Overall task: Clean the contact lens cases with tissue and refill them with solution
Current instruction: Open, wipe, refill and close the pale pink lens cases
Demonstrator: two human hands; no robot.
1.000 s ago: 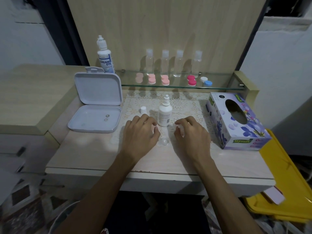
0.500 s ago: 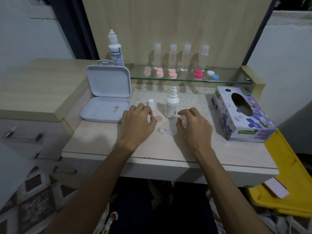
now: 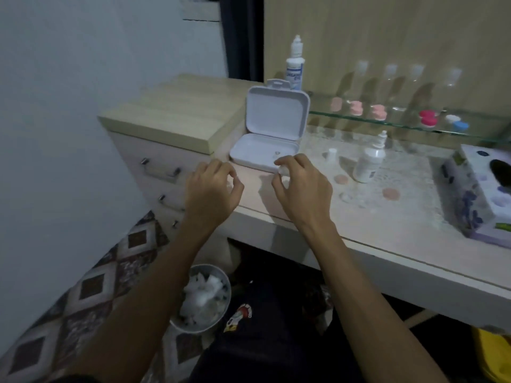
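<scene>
Head view, tilted and blurred: both hands hover over the near left end of the table (image 3: 401, 225). The right hand (image 3: 302, 189) curls its fingers round a small white wad, probably tissue, mostly hidden by the fingers. The left hand (image 3: 211, 192) has its fingers curled with thumb and forefinger close; whether they pinch anything cannot be told. Just beyond the hands lies an open white box (image 3: 272, 134), lid upright. To the right a small solution bottle (image 3: 369, 161) stands uncapped beside its white cap (image 3: 331, 154), with two pink lids (image 3: 391, 193) and a clear lens case (image 3: 347, 196), hard to make out, lying near it. The tissue box (image 3: 481, 194) is cut off at the right edge. On the far glass shelf (image 3: 401, 124) sit smeared pink, red, white and blue cases. A bin (image 3: 204, 298) of white wads stands on the floor below
</scene>
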